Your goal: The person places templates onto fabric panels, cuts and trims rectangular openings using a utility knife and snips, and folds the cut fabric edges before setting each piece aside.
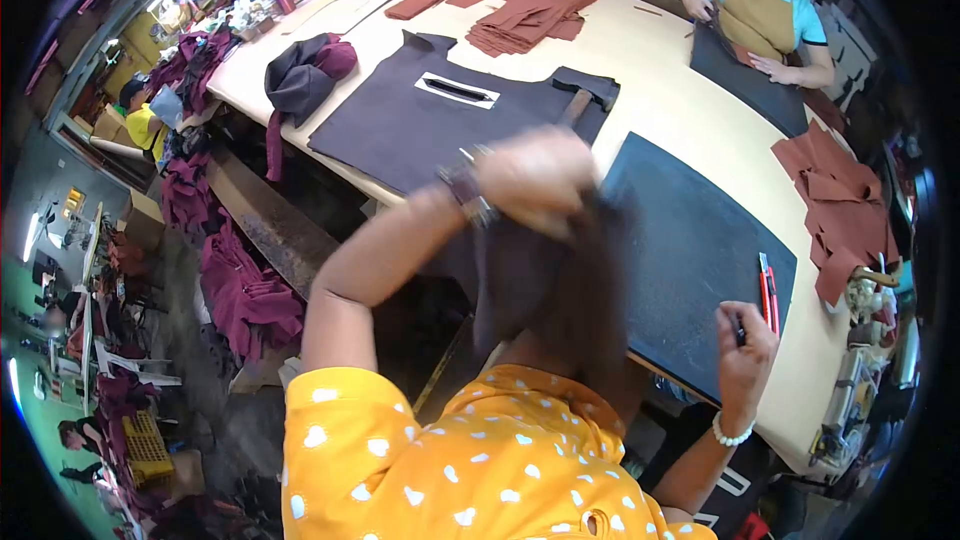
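Your left hand point(535, 178) is near the middle of the frame, blurred. Fingers look bent down and closed on the dark piece point(548, 275); individual fingertips lost in the blur, so can't tell exactly where they pinch. That piece hangs below the hand, over the near edge of the table point(655, 70), smeared too on its right side.

Your right hand point(748, 340) is lower right, sharper. Fingers curled in, no wide spread, gripping a small dark object point(740, 328); mostly hidden by the fingers, can't tell what it is. Hand is at the near edge of the black mat point(690, 240), just beside two red tools point(768, 295) lying side by side on it.

Above your left hand: dark panel point(385, 115) flat on the table, with a pale-framed slot point(457, 90) across it. Hammer point(575, 106) lies at the panel's right end, handle toward your left hand. Dark-and-maroon bundle point(305, 80) sits left of the panel, one end over the table edge.

Rust-brown pieces point(535, 20) piled top center, more rust-brown cutouts point(835, 200) at right. Co-worker point(765, 10) upper right has both hands at a black sheet point(740, 80).
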The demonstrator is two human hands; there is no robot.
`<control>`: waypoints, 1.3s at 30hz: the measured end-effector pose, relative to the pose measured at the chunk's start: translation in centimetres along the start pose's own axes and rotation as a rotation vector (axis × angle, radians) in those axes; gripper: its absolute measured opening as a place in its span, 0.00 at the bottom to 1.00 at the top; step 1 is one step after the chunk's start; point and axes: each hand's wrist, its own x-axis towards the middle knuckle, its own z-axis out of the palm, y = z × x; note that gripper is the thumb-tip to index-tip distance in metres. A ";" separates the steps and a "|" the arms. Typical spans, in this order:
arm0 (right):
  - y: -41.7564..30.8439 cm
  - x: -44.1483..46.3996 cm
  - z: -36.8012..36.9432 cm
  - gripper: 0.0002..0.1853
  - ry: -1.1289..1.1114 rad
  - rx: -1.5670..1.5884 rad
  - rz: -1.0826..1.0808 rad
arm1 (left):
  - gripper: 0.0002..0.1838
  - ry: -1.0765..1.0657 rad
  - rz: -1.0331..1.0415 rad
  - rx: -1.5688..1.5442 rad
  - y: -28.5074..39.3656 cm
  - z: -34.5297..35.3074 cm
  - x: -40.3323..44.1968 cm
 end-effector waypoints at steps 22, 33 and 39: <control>-3.8 -1.5 6.1 0.09 0.089 1.176 0.489 | 0.08 1.070 -0.487 -2.112 12.8 8.0 8.1; -3.1 -1.0 6.9 0.07 0.035 1.343 0.561 | 0.06 0.974 -0.496 -1.996 12.6 8.3 6.4; -2.8 -0.9 6.7 0.08 0.000 1.399 0.578 | 0.06 0.999 -0.492 -1.932 12.7 8.9 6.1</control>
